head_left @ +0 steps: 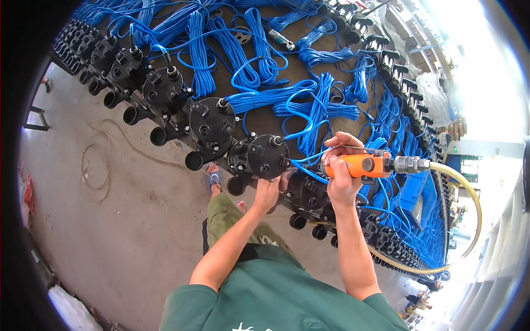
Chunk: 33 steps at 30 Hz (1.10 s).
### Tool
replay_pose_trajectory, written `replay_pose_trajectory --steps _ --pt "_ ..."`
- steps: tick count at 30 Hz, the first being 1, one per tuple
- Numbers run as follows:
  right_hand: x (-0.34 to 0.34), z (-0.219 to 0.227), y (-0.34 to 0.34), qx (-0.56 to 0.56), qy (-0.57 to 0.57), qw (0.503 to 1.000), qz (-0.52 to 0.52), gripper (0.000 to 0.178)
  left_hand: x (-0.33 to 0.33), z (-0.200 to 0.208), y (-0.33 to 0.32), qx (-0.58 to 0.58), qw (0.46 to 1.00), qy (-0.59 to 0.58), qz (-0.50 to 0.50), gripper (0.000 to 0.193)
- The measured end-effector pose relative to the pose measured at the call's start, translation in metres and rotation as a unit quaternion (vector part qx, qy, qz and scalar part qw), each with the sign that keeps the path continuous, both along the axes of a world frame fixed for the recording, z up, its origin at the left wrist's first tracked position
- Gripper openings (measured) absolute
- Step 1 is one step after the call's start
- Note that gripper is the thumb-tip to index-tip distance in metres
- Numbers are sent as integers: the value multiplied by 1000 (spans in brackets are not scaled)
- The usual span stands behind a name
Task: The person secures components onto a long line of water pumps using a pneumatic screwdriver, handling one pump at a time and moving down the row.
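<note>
My right hand (343,174) is wrapped round an orange air tool (361,165), held above the row of machines. The tool's working end points left, and a metal coupling (411,164) joins its other end to a yellowish hose (478,215). My left hand (267,194) grips the near lower edge of a black pump (266,156), and its fingertips are partly hidden. This pump has a round bolted top and a blue cable. A similar black pump (306,190) stands between my hands, and another black pump (212,120) stands to the left.
Bundles of blue cable (245,52) cover the dark table (229,27). A green and silver cylindrical tool (281,39) lies among them. More black pumps (381,234) line the table's edge, their pipe mouths facing the floor. A thin hose (110,160) coils on the grey floor (138,220).
</note>
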State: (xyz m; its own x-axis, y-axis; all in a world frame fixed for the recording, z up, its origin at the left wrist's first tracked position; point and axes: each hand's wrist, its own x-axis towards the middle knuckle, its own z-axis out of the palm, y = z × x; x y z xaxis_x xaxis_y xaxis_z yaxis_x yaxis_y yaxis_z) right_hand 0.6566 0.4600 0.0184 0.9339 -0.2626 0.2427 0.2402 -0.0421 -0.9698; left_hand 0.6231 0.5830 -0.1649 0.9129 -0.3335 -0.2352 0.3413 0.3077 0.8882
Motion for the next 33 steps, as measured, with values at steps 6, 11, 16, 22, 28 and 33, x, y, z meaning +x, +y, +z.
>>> replay_pose_trajectory --steps 6,11,16,22,28,33 --pt "3 1 1 -6 -13 1000 5 32 -4 3 7 36 999 -6 -36 48" --pt "0 4 -2 10 -30 999 11 31 -2 -12 2 -24 999 -21 -10 47" --pt "2 1 0 8 -8 1000 8 30 0 -17 -7 -36 997 -39 52 40" --pt "-3 5 -2 6 -32 999 14 30 -1 -14 -3 -34 999 -6 36 38" --pt "-5 7 1 50 -4 998 24 31 -5 -21 -8 -70 995 -32 58 36" --pt "-9 13 -2 24 -32 999 20 30 -6 -20 -11 -22 994 -69 86 32"
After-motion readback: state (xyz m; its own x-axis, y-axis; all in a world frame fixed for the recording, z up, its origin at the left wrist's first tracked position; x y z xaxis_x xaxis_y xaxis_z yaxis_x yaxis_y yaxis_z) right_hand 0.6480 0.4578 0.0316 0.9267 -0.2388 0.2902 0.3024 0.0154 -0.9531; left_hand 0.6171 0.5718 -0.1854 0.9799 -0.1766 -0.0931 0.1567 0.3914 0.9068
